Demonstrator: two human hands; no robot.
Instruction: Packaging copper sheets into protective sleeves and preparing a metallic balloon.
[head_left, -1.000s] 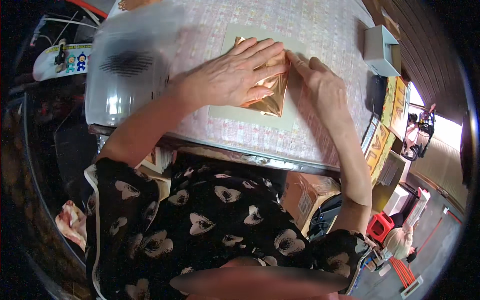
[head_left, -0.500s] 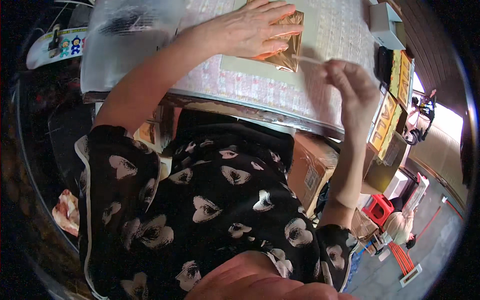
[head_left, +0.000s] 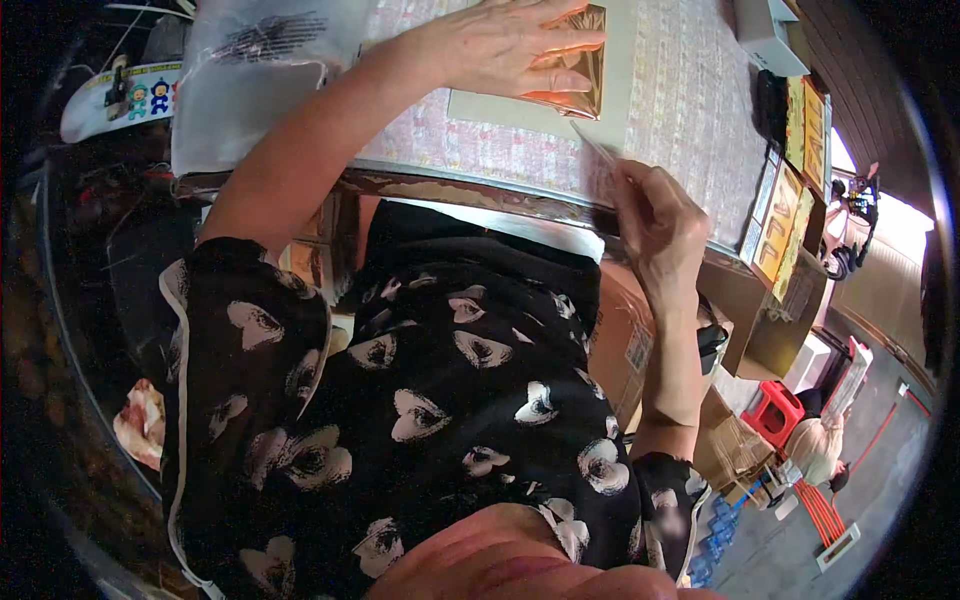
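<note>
My left hand [head_left: 515,50] lies flat with its fingers spread on a shiny copper-coloured foil sheet [head_left: 590,104], which rests on a pale flat sheet [head_left: 500,108]. Part of the foil is hidden under the fingers. Lower and to the right, my right hand [head_left: 662,215] is closed in a pinch round a thin whitish stick [head_left: 592,142]. The stick's far end points up and left, close to the foil's lower edge. Its exact kind cannot be made out.
A pale patterned cloth [head_left: 690,100] covers the table. Clear plastic [head_left: 260,100] lies at the left. A white box [head_left: 768,38] and yellow boxes [head_left: 785,220] stand along the right side. Cardboard boxes [head_left: 620,325], a red stool [head_left: 772,412] and another person [head_left: 815,445] are farther off.
My right hand has moved down and left with the stick, away from the foil's lower right corner. My left hand stays flat on the foil, and the whole view has shifted slightly.
</note>
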